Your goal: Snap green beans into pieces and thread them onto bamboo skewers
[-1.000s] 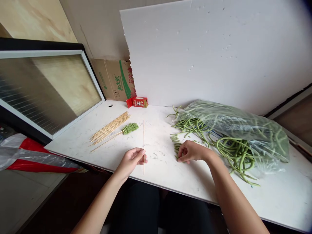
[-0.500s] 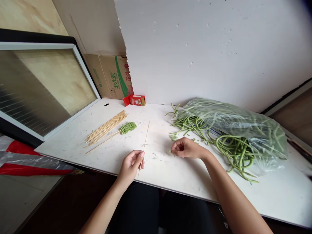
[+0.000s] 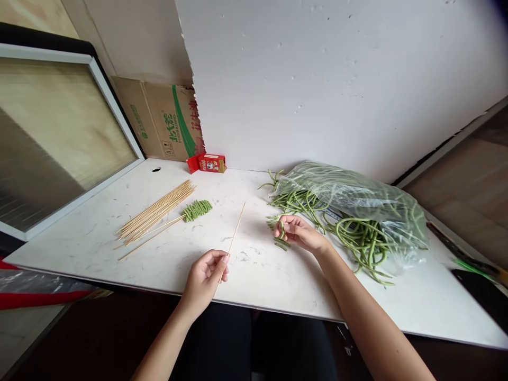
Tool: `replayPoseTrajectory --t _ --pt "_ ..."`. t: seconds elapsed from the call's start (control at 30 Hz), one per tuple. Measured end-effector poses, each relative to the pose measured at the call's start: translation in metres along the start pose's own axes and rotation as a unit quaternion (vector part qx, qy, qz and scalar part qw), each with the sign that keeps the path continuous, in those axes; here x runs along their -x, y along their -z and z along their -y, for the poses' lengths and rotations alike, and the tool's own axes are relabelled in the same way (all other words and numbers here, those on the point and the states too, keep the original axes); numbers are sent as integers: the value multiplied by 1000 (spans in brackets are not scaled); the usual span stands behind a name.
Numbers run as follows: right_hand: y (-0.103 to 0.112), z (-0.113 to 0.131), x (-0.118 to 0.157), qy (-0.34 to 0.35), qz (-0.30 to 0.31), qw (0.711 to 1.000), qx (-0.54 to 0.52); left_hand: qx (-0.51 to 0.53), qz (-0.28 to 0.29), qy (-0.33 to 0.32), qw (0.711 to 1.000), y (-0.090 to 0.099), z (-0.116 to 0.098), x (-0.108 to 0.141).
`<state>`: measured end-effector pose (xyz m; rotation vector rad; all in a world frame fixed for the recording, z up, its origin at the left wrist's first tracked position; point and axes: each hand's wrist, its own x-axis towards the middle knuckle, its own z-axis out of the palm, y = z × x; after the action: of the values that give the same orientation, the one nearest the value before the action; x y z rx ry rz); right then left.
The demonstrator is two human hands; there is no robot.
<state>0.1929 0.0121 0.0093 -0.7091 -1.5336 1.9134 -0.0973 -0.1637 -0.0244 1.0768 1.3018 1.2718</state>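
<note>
Between thumb and fingers, my left hand [image 3: 208,274] grips a thin bamboo skewer [image 3: 237,226] near its lower end; its bare tip points up and away from me. My right hand [image 3: 299,233] pinches a short piece of green bean [image 3: 281,229], raised a little over the table. Beneath and beside that hand lie more cut bean pieces [image 3: 281,244], partly hidden by the fingers. To the left, a bundle of bamboo skewers [image 3: 156,211] rests on the table, and beside it lies a skewer threaded with bean pieces [image 3: 197,210].
Long green beans [image 3: 367,241] spill from a clear plastic bag [image 3: 357,185] at the right of the white table [image 3: 254,286]. A small red box [image 3: 212,163] stands at the back, before a cardboard box [image 3: 159,119]. A framed panel [image 3: 51,143] leans at left.
My right hand has risen slightly and now shows a bean piece in its pinch. The left hand still grips the skewer. The whole view has shifted to the right.
</note>
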Motion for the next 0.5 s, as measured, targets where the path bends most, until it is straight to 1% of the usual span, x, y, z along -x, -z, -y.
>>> replayPoseTrajectory --t 0.17,0.33,0.4,0.47,0.5 --pt "-1 -7 -7 23 -82 996 -23 -39 16 -8 999 -2 -1 4" --pt "0 -8 -13 42 -192 980 -44 -50 -13 -5 999 -4 -6 9" --pt "0 -7 -14 42 -211 976 -36 -69 -18 0 997 -2 -6 12" --pt "-2 -6 -14 49 -212 976 -25 -114 -24 -5 993 2 -4 16" --pt "-3 -5 -14 54 -208 976 -21 -141 -33 -18 989 5 -2 17"
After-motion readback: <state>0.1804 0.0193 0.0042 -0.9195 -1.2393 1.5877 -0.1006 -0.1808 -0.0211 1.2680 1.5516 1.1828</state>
